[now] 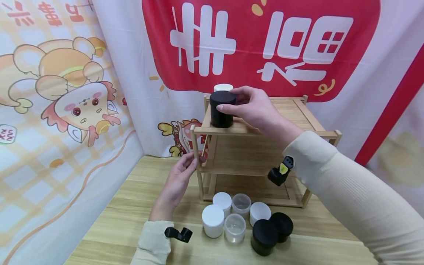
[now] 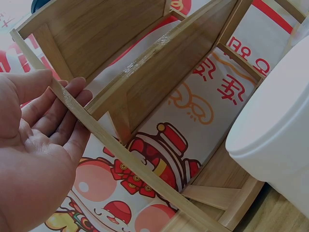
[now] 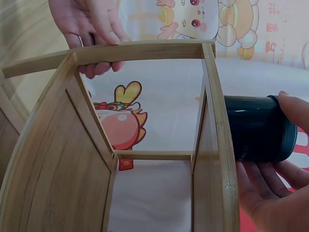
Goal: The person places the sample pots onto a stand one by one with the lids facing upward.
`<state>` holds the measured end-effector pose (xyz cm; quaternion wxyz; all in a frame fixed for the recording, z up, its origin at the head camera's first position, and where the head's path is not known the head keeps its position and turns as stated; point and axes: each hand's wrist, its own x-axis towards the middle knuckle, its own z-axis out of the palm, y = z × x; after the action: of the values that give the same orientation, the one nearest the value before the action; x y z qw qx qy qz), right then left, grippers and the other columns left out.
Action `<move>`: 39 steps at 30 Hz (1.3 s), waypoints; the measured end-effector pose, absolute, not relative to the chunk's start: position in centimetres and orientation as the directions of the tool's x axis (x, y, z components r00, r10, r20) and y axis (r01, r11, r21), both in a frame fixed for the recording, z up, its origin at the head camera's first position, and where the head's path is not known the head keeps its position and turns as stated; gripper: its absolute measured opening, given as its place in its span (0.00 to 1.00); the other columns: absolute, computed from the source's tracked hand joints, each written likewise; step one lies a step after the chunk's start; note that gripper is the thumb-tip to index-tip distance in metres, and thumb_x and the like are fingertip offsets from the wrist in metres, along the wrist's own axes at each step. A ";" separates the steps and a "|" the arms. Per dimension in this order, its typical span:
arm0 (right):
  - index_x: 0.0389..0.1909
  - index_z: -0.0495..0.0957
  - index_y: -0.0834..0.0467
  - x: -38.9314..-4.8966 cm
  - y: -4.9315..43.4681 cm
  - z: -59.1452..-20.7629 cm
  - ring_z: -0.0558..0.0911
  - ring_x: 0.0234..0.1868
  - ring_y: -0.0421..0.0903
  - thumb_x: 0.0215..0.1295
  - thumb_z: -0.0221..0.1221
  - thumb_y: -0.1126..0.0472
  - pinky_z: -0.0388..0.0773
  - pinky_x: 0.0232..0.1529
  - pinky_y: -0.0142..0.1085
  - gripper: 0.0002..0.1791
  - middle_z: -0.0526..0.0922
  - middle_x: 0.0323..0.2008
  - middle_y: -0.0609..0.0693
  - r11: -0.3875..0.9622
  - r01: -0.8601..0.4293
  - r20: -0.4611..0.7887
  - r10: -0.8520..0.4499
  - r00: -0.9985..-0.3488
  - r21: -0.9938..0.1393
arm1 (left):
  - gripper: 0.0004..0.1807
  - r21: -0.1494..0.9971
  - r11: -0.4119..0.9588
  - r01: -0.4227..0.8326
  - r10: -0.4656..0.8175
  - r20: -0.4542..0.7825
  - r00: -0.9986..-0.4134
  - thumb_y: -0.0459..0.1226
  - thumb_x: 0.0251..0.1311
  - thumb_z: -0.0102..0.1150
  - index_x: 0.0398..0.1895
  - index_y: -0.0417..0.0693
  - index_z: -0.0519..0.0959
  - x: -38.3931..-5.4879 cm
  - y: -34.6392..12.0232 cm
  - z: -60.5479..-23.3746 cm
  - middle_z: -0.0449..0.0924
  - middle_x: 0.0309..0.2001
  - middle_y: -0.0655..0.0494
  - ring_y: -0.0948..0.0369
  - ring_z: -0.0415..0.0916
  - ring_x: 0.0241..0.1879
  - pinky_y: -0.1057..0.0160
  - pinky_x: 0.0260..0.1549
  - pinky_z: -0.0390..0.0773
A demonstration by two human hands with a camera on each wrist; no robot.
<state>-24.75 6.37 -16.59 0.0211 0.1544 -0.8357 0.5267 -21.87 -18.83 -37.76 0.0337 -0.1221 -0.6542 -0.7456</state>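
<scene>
A black lidded jar (image 1: 222, 110) stands at the front left corner of the top shelf of a wooden rack (image 1: 245, 171). My right hand (image 1: 253, 106) grips it, thumb on the near side and fingers behind; the right wrist view shows the same black jar (image 3: 258, 128) against the shelf edge. Behind it shows the white lid of another jar (image 1: 223, 87). Lower down, my left hand (image 1: 180, 173) holds the rack's front left upright; in the left wrist view the thumb and fingers of that hand (image 2: 46, 116) lie around the post (image 2: 111, 140).
In front of the rack, on the wooden table (image 1: 132, 213), stand several jars: white ones such as the nearest white jar (image 1: 213, 221), clear ones like the front clear jar (image 1: 235, 228), and two black jars (image 1: 264, 235). Printed curtains (image 1: 122, 73) hang behind and to the left.
</scene>
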 end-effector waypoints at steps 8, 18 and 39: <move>0.77 0.70 0.49 -24.7 6.3 -16.6 0.77 0.67 0.52 0.67 0.74 0.48 0.77 0.73 0.50 0.40 0.79 0.69 0.53 0.420 -0.276 0.194 -0.227 -0.954 -0.865 | 0.24 0.966 -0.144 0.216 0.112 0.233 -0.966 0.36 0.83 0.49 0.77 0.41 0.67 -22.0 -18.9 -37.9 0.69 0.77 0.37 0.60 0.72 0.73 0.49 0.85 0.54; 0.76 0.72 0.49 -24.1 7.3 -16.4 0.80 0.67 0.51 0.67 0.73 0.43 0.82 0.69 0.49 0.40 0.79 0.70 0.52 0.402 -0.264 0.192 -0.212 -0.958 -0.877 | 0.23 0.969 -0.146 0.201 0.117 0.218 -0.969 0.38 0.83 0.50 0.76 0.44 0.68 -21.9 -18.9 -37.8 0.69 0.77 0.40 0.56 0.69 0.75 0.49 0.85 0.54; 0.77 0.70 0.47 -21.6 11.3 -16.8 0.84 0.66 0.49 0.67 0.71 0.40 0.85 0.66 0.47 0.40 0.79 0.70 0.49 0.394 -0.252 0.160 -0.251 -0.955 -0.884 | 0.22 0.971 -0.145 0.192 0.106 0.208 -0.972 0.38 0.83 0.51 0.75 0.46 0.70 -21.8 -18.9 -37.7 0.68 0.77 0.39 0.57 0.70 0.73 0.50 0.85 0.54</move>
<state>-21.61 11.32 -16.82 0.0003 0.1506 -0.8350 0.5293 -21.82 -18.94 -37.69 0.0287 -0.1138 -0.6534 -0.7479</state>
